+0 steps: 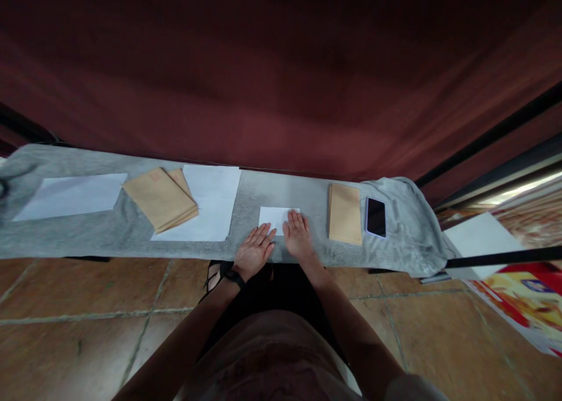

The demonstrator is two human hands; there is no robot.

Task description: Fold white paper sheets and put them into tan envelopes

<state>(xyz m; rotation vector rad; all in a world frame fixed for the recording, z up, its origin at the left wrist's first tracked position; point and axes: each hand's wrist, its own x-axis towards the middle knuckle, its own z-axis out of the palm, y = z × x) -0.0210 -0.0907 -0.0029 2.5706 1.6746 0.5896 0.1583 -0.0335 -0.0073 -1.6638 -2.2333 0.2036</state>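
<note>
A small white folded-looking sheet of paper [273,215] lies on the grey cloth in front of me. My right hand [298,235] rests flat on its right part, fingers stretched forward. Flat beside its lower left corner is my left hand [255,250], with fingers extended and the thumb reaching toward the paper's edge. Neither hand grips anything. To the left, several brown envelopes [160,199] are fanned over a stack of large white paper [215,205]. Another pile of brown envelopes [345,213] sits to the right of my right hand.
The narrow table is covered by a wrinkled grey cloth [302,190]. A phone [376,218] lies near its right end, and another white sheet [74,196] at far left. A dark red curtain [263,96] hangs behind. A red and yellow box [527,301] stands at right.
</note>
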